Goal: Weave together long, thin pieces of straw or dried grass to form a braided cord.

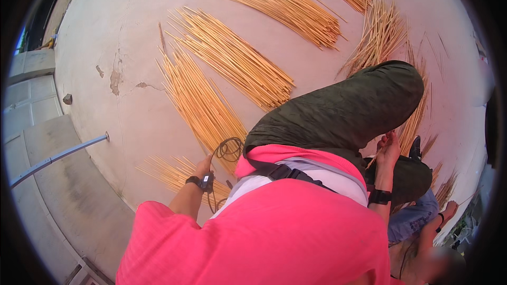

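Note:
My left hand (204, 166) is low at the left, beside a coil of dark cable (228, 149) and over the edge of a pile of thin straw-coloured stalks (174, 172). Whether its fingers hold anything does not show clearly. My right hand (388, 148) is at the right by my bent leg, its fingers curled near a bundle of stalks (414, 126); what lies between the fingers cannot be made out. Two more piles of peeled-looking stalks, one long pile (202, 107) and another (237, 63), lie slanting on the floor ahead of my lap.
Further piles of stalks (281, 4) lie ahead, with a looser heap (378, 33) past my knee. Another person's hand (450, 208) is at the lower right. A metal pole (59, 158) and a small stone (67, 99) stand at the left, by a step.

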Demonstrator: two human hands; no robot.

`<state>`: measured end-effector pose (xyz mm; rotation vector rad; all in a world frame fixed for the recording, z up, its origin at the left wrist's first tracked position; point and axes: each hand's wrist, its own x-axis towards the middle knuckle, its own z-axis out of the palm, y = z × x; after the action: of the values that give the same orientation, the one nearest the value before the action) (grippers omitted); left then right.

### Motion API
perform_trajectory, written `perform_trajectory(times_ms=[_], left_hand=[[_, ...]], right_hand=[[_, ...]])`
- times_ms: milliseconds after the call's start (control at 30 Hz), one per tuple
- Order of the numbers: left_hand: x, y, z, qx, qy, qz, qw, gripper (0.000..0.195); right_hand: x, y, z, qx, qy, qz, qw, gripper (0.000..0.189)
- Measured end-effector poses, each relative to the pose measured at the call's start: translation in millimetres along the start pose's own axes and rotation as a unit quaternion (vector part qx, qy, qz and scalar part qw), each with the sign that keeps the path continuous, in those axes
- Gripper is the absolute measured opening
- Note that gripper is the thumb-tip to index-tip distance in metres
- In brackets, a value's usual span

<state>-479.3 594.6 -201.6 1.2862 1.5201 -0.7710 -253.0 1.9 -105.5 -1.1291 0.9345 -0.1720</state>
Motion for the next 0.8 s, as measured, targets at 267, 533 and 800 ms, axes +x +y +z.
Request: perform_trajectory(times_ms=[267, 533, 800], left_hand=[[-82, 97, -17, 0.165, -0.319, -0.073, 0.930, 0.025], [-268, 276, 43, 0.662, -0.310, 0.048, 0.680, 0.026], [-403, 434, 258, 0.535, -0.777, 0.179, 0.279, 0.087]], right_hand=[[-32, -8, 6, 0.025, 0.029, -0.025, 0.999, 0.019], [-58, -27, 28, 0.102, 0.058, -0.056, 0.992, 0.013], [-82, -52, 12, 0.011, 0.106, -0.128, 0.986, 0.025]])
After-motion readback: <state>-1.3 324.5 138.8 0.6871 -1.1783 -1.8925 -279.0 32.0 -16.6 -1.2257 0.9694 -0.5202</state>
